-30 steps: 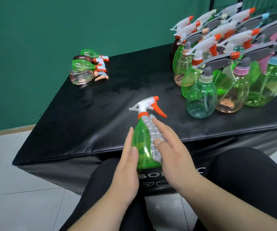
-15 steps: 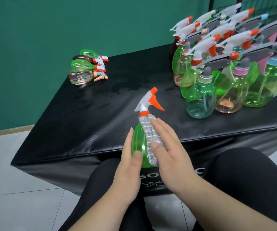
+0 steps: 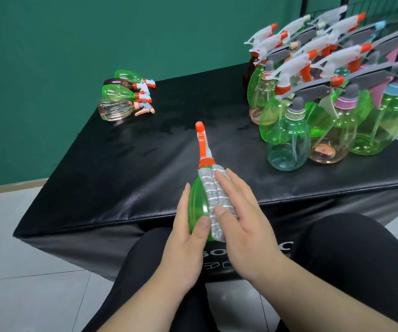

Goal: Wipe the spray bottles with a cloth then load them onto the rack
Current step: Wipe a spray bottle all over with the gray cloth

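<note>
I see bottle [image 3: 196, 207] over table's [image 3: 121, 176] near edge, long axis near upright, nozzle up. Left hand [image 3: 186, 248] grips its left flank, fingers together. Right hand [image 3: 243, 226] pinches cloth [image 3: 213, 195] against its right flank, fingers straight. Rack [image 3: 397, 10] at table's far right: right hand nearer.

A black padded table [image 3: 121, 188] with a leather-like cover fills the middle of the view. Its top has some dark damp-looking patches [image 3: 169, 127] near the centre. White letters [image 3: 211, 252], partly hidden, are on its front side. Behind the table stands a plain green wall [image 3: 73, 32]. Under the table is a floor of light tiles [image 3: 13, 271], and a pale skirting strip [image 3: 8, 188] runs to its left at the foot of the wall.
</note>
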